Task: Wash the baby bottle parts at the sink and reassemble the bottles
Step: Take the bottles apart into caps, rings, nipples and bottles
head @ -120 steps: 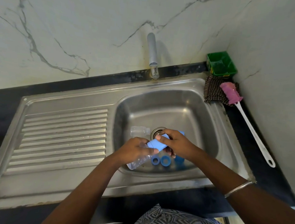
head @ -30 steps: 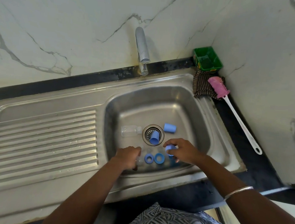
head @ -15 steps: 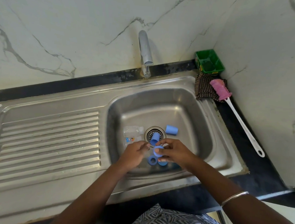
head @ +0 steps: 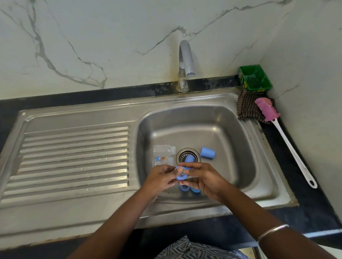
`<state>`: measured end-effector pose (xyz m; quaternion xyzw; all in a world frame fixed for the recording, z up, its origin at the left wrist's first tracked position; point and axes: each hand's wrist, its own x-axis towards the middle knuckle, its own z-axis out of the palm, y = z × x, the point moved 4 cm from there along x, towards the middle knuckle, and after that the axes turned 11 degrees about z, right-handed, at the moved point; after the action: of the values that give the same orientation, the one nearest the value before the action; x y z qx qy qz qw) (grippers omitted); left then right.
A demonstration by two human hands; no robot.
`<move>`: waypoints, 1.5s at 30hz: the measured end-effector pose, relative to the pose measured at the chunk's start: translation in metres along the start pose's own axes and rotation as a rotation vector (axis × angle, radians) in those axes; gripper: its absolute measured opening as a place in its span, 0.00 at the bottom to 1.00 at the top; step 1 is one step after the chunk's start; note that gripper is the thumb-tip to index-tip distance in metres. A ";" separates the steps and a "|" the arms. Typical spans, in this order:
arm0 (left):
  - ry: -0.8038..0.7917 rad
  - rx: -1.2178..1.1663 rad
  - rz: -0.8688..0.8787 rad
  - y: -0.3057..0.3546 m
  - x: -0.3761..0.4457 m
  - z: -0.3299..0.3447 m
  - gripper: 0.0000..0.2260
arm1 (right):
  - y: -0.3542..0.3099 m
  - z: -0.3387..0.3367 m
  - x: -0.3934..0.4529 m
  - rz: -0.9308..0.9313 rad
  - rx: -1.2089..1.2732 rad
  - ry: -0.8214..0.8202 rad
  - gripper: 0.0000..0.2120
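The right hand [head: 202,179] and left hand [head: 161,178] together pinch a blue bottle collar ring [head: 181,174] over the sink [head: 243,152]; the clear bottles [head: 163,154] lie just beyond, nearer the left hand.

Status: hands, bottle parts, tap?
Both hands, left and right, pinch a blue ring over the basin. Two bottles, caps lie by the drain. Tap dry.

Green tub [head: 255,78] in the corner, checked cloth [head: 246,107] beside it, pink-headed brush [head: 265,109] lying across the cloth
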<state>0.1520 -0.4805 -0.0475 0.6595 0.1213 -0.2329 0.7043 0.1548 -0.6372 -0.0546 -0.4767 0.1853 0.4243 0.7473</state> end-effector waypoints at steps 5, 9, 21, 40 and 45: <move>-0.045 -0.003 0.021 -0.001 -0.005 -0.007 0.14 | 0.001 0.009 -0.002 -0.085 -0.059 0.078 0.15; -0.039 0.020 0.034 -0.002 -0.006 -0.009 0.12 | 0.005 0.013 0.000 -0.164 -0.112 0.247 0.11; 0.057 0.140 0.098 -0.014 -0.008 -0.024 0.05 | 0.016 0.024 0.014 -0.183 -0.335 0.474 0.09; 0.030 0.469 0.247 -0.012 -0.006 -0.035 0.07 | 0.022 0.037 0.008 -0.168 -0.705 0.732 0.10; -0.127 0.216 0.088 -0.024 -0.009 -0.040 0.10 | 0.023 0.040 0.013 -0.101 -0.816 0.733 0.08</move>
<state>0.1378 -0.4403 -0.0681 0.7201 0.0214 -0.2547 0.6450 0.1382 -0.5920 -0.0574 -0.8525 0.2307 0.2317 0.4079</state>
